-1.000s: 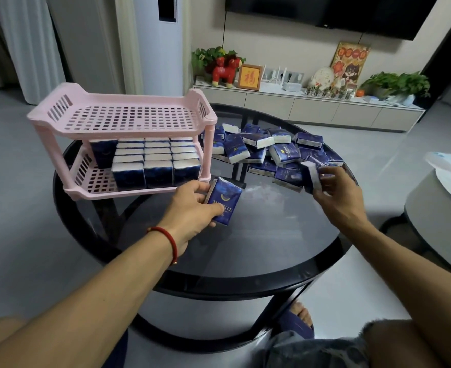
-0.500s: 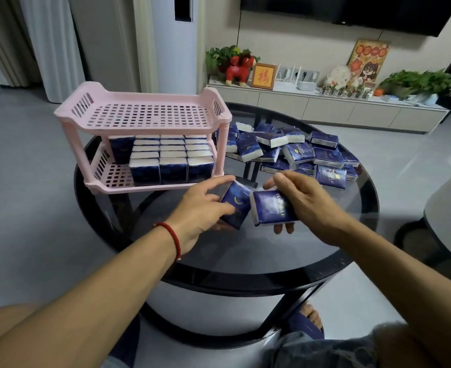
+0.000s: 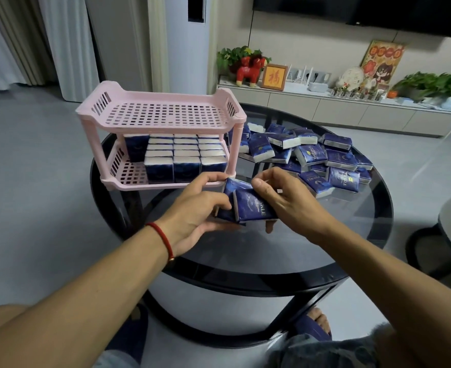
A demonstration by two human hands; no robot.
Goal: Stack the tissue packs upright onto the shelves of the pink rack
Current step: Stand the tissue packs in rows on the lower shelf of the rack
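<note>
A round black glass desk (image 3: 245,251) carries a pink slotted plastic two-shelf rack (image 3: 163,115), whose lower shelf holds rows of upright packs, and a loose heap of dark blue tissue packs (image 3: 325,160) (at its right). In front, the left hand (image 3: 195,211) and right hand (image 3: 285,200) each pinch one of two blue tissue packs (image 3: 253,208) between curled fingers, pressed side by side.

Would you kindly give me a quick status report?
Left hand and right hand each hold a tissue pack. Rack bottom shelf part full, top bare. Nothing blocking.
</note>
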